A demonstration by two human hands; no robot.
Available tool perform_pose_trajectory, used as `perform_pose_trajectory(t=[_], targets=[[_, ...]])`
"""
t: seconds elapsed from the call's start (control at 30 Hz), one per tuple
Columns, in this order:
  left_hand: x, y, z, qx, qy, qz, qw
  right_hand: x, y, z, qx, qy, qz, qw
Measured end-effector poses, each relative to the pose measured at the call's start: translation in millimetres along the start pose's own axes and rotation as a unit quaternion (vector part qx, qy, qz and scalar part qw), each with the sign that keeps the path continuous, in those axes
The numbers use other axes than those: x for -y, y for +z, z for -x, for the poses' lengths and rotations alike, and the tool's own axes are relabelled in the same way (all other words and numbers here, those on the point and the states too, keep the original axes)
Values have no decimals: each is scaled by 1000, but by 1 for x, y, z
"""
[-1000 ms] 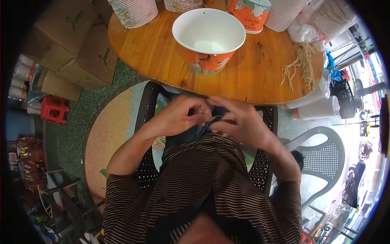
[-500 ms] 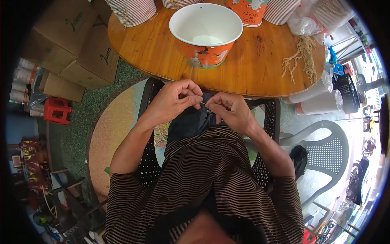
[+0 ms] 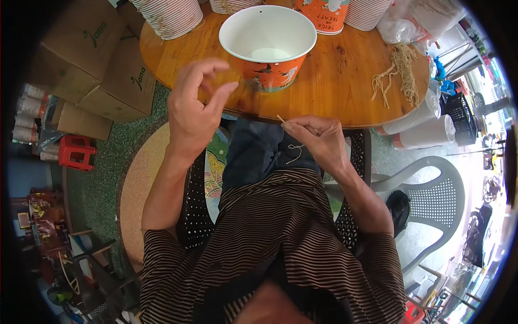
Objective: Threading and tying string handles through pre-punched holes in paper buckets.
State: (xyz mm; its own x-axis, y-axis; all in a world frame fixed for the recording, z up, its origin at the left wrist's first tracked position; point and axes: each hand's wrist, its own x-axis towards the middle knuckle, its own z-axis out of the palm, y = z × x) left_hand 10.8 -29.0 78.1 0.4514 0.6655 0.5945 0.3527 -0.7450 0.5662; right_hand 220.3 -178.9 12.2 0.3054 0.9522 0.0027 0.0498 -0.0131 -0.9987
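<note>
My left hand [image 3: 195, 105] is raised beside the orange paper bucket, thumb and fingers spread, with nothing between them. It is slightly blurred and does not touch the bucket. The bucket [image 3: 270, 73] stands upright on the table, white inside, with printed figures outside and a small hole near its far rim. At the table's near edge, my right hand [image 3: 318, 140] pinches a thin beige string [image 3: 281, 119] between thumb and forefinger. The string's short end sticks out to the left of the fingertips, and a looped tail [image 3: 295, 154] hangs below the hand over my dark trousers.
On the wooden table [image 3: 334, 81], stacked paper buckets [image 3: 168, 16] stand at the back left, another orange bucket [image 3: 322, 13] behind. A bundle of beige strings [image 3: 402, 73] lies at the right. Cardboard boxes [image 3: 127, 86] and a red stool [image 3: 77, 152] are left; a grey chair [image 3: 431, 210] is right.
My left hand has let go of the string and moved up and left toward the bucket. My right hand has shifted slightly right, keeping the string. The view has shifted a little.
</note>
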Motion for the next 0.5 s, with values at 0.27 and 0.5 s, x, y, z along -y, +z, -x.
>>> perform_pose_trajectory(t=[0.27,0.5], targets=[[6,33,-43,58,185,-118,974,24,7,-13,-60,-30,-13,998],[-19,31,-26,73,153,-42,985,34,6,-19,-90,-92,-10,992]])
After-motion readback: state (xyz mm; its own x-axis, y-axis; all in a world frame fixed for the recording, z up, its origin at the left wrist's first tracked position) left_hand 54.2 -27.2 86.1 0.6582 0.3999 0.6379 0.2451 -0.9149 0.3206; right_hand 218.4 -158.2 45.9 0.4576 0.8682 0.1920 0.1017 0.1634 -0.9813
